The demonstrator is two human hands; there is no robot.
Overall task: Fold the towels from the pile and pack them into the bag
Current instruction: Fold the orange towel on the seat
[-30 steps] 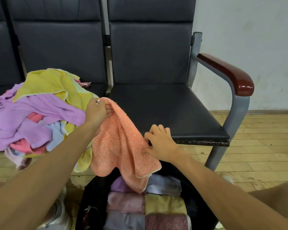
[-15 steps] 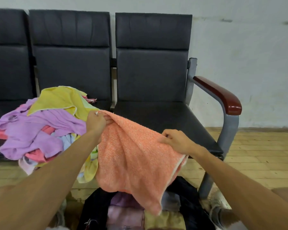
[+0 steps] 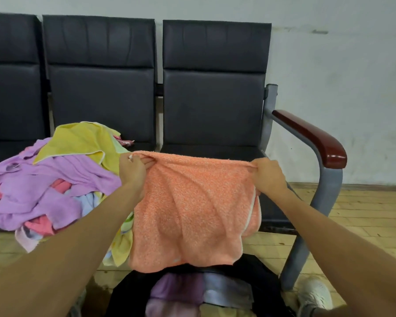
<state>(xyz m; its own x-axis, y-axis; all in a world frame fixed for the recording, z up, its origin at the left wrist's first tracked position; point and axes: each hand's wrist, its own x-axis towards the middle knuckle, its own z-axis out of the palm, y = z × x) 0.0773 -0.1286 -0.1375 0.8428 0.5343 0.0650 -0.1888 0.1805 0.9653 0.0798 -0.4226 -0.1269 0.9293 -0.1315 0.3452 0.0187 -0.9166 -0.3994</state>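
The right hand moved rightward, spreading orange towel above bag, beside pile.

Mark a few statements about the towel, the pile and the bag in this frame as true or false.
1. The left hand and the right hand each pinch an upper corner of the orange towel. True.
2. The bag is empty. False: folded towels lie inside it.
3. The pile sits on the floor. False: it rests on the bench, on the seats to the left of the orange towel.
4. A yellow towel lies on top of the pile. True.
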